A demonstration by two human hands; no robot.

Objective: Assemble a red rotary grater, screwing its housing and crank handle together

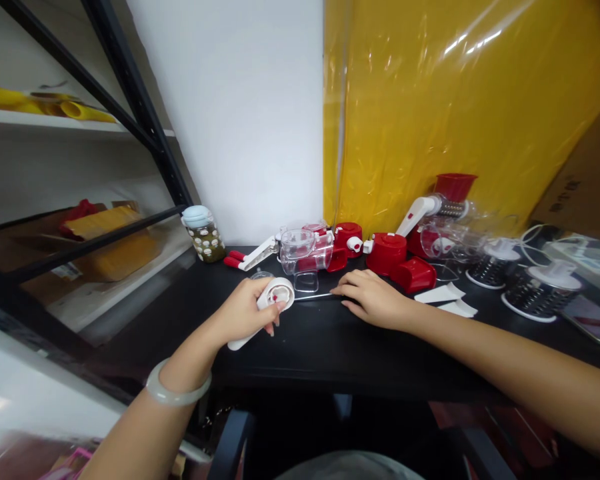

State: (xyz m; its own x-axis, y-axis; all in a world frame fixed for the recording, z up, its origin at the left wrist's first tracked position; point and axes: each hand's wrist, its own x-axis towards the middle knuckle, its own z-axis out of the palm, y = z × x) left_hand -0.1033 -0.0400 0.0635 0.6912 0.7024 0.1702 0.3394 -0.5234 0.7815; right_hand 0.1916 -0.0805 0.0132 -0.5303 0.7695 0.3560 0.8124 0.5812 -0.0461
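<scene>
My left hand (253,308) is closed around a white plastic crank handle (247,339), its round hub (281,293) turned up with a small red spot inside. To the right, my right hand (373,299) lies palm down on the black table, its bent fingers on the end of a thin metal rod (313,296). Whatever sits under that palm is hidden. Just beyond the hands stands a clear plastic grater housing (305,252). A white crank with a red grip (253,257) lies beside it. Red grater bases (386,252) stand behind my right hand.
An assembled red and white rotary grater (445,207) stands at the back right. Near it are metal grater drums (540,292), white plastic pieces (443,293) and a phone (593,320). A lidded bottle (203,233) is at the back left, next to a shelf rack (130,100).
</scene>
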